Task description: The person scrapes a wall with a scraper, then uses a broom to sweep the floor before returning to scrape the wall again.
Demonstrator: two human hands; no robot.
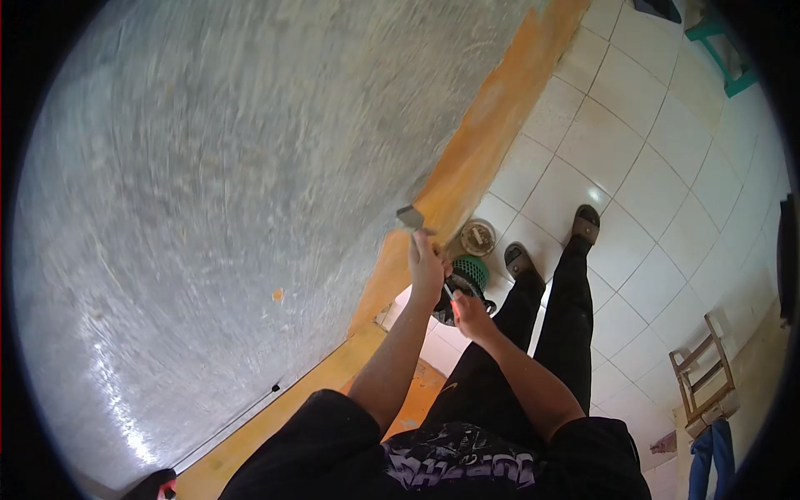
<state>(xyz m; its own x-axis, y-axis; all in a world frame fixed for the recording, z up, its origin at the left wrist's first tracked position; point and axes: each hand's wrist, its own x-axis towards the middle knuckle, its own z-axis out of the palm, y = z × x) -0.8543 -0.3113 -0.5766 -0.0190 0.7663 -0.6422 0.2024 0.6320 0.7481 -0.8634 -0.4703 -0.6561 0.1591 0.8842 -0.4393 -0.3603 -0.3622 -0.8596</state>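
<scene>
My left hand (428, 265) is closed around a putty knife (409, 217), its broad grey blade pointing up toward the plastered wall. Lower and to the right, my right hand (473, 317) grips a tool with an orange-red handle (455, 307). A pale, narrow part of that tool runs up toward my left hand; its far end is hard to make out. Both hands are close together, in front of the wall's orange strip (475, 125). Beneath them, partly hidden, are a green perforated basket (472, 270) and a dark container (446, 316).
Grey plaster (250, 167) covers the wall on the left. A round tub (477, 237) stands on the white tiled floor (617, 125) near my sandalled feet. A green stool (723, 54) is at the upper right; a wooden frame (704, 371) and blue cloth (712, 458) are lower right.
</scene>
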